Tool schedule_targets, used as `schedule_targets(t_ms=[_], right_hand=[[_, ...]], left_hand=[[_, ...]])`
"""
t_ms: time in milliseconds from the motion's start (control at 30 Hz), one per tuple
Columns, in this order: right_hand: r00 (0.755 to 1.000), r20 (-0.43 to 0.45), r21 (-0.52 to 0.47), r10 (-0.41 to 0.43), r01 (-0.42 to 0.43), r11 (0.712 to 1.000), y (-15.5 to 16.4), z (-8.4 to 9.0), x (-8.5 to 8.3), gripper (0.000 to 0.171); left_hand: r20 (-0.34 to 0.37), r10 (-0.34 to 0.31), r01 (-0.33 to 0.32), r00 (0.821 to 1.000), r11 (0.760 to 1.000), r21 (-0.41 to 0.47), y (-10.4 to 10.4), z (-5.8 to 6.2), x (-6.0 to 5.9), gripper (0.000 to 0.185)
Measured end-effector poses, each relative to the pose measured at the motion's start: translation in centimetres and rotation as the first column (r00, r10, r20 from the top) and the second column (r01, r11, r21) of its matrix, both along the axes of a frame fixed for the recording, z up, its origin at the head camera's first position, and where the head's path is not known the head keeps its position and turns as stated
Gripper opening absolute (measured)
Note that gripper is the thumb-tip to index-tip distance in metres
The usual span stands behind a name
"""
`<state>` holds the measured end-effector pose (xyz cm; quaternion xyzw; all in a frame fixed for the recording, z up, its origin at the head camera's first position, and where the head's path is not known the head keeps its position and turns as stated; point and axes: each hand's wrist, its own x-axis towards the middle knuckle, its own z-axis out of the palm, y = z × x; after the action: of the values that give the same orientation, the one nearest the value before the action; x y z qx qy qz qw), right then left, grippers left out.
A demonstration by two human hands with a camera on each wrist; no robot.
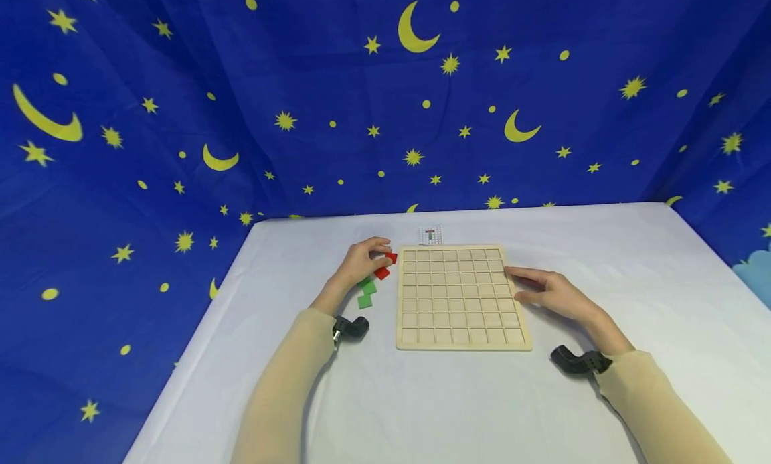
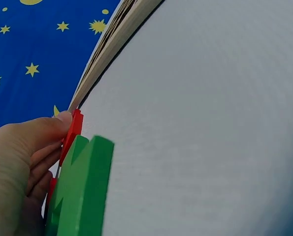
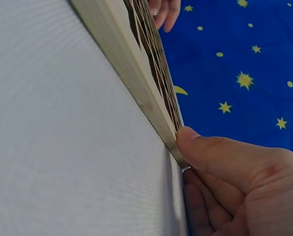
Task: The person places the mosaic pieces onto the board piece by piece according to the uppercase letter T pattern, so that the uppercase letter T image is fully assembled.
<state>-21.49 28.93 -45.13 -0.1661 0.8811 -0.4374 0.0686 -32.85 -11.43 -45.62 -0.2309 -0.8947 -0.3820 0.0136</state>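
Note:
Left of a wooden grid board, my left hand pinches a red tile between thumb and fingers. A second red tile lies just below the thumb. Green tiles sit on the table nearer to me; in the left wrist view, a green tile stands large in front of the held red tile. At the board's right side, my right hand touches the edge with extended fingers. The right wrist view has its thumb against the board's rim.
Beyond the board's far edge lies a small printed card with a grid and a red and green T figure. A white cloth covers the table. Blue curtains with stars and moons rise behind and at both sides.

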Motion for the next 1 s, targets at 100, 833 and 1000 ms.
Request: schedule_targets(t_ms=[100, 833, 1000], right_hand=[[1.0, 0.002, -0.01, 0.0, 0.0, 1.0, 0.0, 0.0, 0.0, 0.056], [1.0, 0.021, -0.028, -0.002, 0.002, 1.0, -0.1, -0.1, 0.0, 0.056], [1.0, 0.021, -0.018, -0.005, 0.005, 1.0, -0.1, 0.1, -0.1, 0.056]], left_hand=[[0.009, -0.007, 0.007, 1.0, 1.0, 0.001, 0.0, 0.0, -0.1, 0.045], [0.013, 0.009, -0.009, 1.0, 0.999, 0.04, -0.3, -0.2, 0.0, 0.03], [0.021, -0.006, 0.005, 1.0, 0.999, 0.046, -0.3, 0.5, 0.0, 0.038]])
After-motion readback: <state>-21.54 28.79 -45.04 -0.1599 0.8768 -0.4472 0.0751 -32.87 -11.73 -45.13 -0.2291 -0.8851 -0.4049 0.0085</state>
